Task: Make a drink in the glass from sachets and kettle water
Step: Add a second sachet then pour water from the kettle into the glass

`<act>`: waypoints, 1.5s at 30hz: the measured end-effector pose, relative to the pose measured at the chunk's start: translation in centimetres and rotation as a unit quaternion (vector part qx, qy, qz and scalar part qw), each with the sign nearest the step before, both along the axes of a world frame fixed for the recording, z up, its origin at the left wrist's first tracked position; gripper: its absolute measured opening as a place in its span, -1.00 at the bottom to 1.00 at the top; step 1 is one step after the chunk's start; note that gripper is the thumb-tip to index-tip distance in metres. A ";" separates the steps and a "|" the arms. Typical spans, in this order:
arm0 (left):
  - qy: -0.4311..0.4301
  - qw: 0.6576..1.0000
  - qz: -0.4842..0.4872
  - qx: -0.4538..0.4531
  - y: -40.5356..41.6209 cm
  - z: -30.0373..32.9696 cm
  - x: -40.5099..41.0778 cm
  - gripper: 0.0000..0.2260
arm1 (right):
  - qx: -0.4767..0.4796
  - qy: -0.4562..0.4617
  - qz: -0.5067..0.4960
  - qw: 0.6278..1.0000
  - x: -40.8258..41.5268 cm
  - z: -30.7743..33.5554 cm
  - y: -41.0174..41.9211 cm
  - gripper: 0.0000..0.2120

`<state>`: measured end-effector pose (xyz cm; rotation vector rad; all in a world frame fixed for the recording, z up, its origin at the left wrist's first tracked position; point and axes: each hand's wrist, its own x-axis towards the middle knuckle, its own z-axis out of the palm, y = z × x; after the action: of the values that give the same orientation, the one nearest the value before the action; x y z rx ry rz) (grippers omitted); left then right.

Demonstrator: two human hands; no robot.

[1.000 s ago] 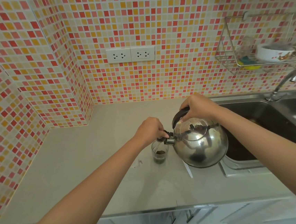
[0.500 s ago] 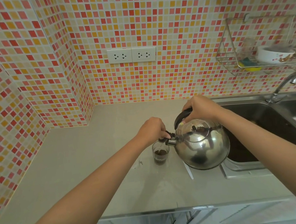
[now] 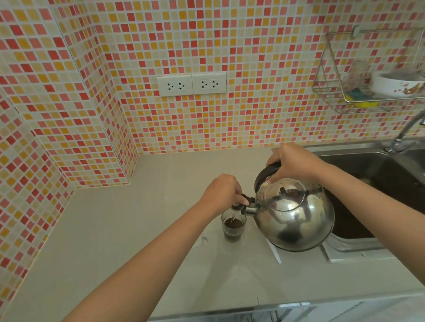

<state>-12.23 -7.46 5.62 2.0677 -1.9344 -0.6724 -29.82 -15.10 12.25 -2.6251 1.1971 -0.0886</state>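
A shiny steel kettle (image 3: 293,218) hangs tilted to the left above the grey counter (image 3: 111,248). My right hand (image 3: 293,162) grips its black handle from above. My left hand (image 3: 222,191) pinches the black spout cap and holds it up. Just under the spout stands a small clear glass (image 3: 233,227) with dark brown powder in it. A thin stream of water seems to fall from the spout into the glass.
A steel sink (image 3: 391,195) with a tap (image 3: 410,128) lies right of the kettle. A wire rack (image 3: 380,79) on the tiled wall holds a white bowl and sponges. A torn white sachet scrap (image 3: 273,255) lies under the kettle. Wall sockets (image 3: 192,84) sit behind.
The kettle has tipped slightly more toward the glass and both hands have shifted a little with it. The glass stays where it was.
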 end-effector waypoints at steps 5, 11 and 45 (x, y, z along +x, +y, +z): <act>-0.002 1.000 0.002 0.003 -0.1 -0.1 -0.2 -0.69 | 0.012 -0.012 -0.001 1.000 -0.2 -0.3 -0.1 -0.74; 0.055 0.998 0.026 -0.014 -0.1 -0.6 0.4 -0.74 | 0.034 -0.060 -0.012 0.998 -1.2 -0.8 -0.6 -0.77; 0.172 0.961 0.213 -0.040 -13.8 -2.6 3.6 -0.74 | 0.099 -0.193 -0.104 0.971 1.8 -6.2 -15.9 -0.81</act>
<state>-8.64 -21.29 3.03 2.0556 -1.2562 -0.7724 -28.02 -30.96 6.05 -2.1736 1.2575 -0.4701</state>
